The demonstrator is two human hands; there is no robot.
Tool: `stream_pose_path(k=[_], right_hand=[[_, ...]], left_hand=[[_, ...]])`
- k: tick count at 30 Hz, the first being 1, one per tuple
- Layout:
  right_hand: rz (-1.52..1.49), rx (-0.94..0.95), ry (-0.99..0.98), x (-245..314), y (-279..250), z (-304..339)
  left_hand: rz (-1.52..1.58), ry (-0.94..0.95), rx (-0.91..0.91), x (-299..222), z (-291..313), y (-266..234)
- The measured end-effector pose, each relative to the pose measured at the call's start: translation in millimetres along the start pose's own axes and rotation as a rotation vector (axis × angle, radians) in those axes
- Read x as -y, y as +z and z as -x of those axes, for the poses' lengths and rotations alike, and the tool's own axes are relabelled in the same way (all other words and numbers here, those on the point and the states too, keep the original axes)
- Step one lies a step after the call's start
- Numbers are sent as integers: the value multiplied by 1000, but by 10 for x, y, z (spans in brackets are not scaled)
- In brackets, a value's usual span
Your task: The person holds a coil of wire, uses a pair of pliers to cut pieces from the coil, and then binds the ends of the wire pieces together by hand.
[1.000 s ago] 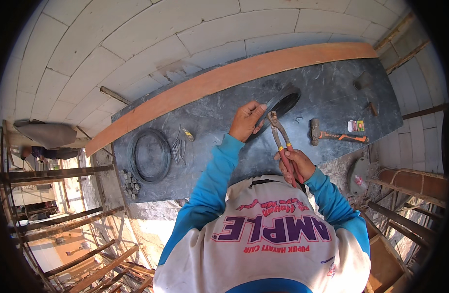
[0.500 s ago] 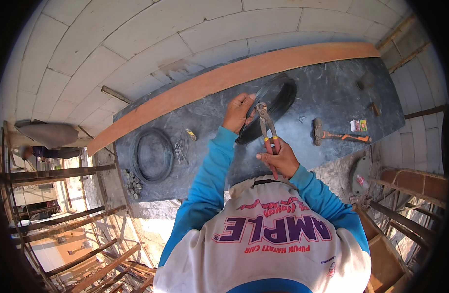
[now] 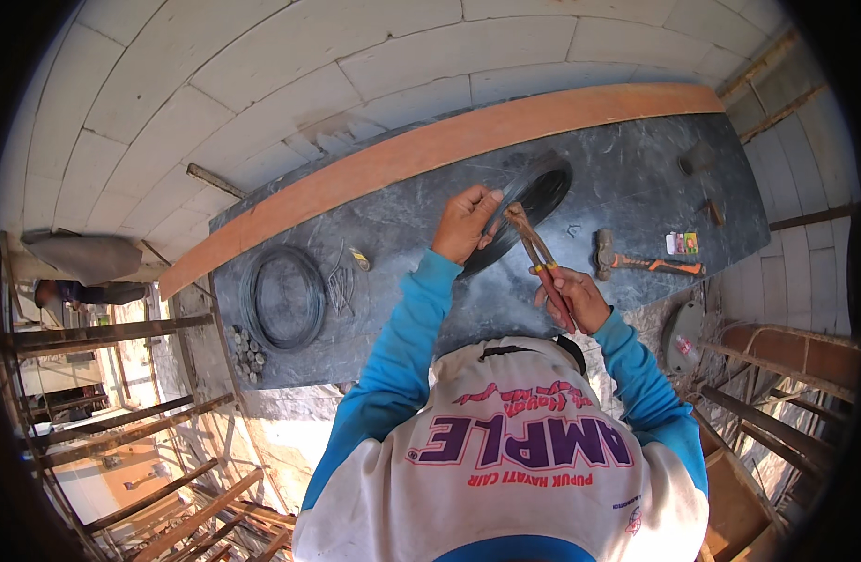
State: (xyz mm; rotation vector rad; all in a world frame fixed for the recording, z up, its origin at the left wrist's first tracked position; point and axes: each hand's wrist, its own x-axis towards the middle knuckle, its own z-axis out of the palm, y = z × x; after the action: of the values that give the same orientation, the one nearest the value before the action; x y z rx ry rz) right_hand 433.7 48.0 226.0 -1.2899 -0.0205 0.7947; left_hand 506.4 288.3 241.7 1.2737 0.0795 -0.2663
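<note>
My left hand [image 3: 463, 225] is closed on the near left side of a dark wire coil [image 3: 549, 187], which is tilted over the black tabletop. My right hand [image 3: 580, 298] grips rusty end-cutting pincers [image 3: 541, 255] by their red and yellow handles. The pincer head points up and left, close to the coil and just right of my left fingers. Whether the jaws touch a strand is too small to tell. Small bent wire pieces [image 3: 574, 230] lie on the table to the right of the coil.
A long wooden board [image 3: 374, 178] runs along the table's back edge by the block wall. At left lie a second wire coil [image 3: 281, 339], loose wire pieces [image 3: 340, 286] and small grey round pieces [image 3: 248, 359]. A hammer [image 3: 651, 263] and a small packet [image 3: 682, 244] are at right.
My right hand has shifted to the right with the pincers, whose handles now slant more. My left hand has turned slightly, and the coil appears narrower.
</note>
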Motion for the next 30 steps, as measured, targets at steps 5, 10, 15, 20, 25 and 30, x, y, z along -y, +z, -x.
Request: stream_pose_path(k=[5,10,15,20,25,30], right_hand=[[-651,342,193,-255,-58,51],[-192,90,145,75,147,43],[343,-113,-24,96,283,41],[-758,440,223,-102,191,-58],[-547,355,126,-89,221,-41],[728,-244,-184,13,235,71]], left_hand=[[21,-18,81,55,39,17],[30,-32,125,82,46,-33],[-37,-23,109,48,49,16],[-127,-34,132,-19,-20,-47],[-114,-83,249,-61,-46,-115],[-129,-90,288,-54,-25,-235]])
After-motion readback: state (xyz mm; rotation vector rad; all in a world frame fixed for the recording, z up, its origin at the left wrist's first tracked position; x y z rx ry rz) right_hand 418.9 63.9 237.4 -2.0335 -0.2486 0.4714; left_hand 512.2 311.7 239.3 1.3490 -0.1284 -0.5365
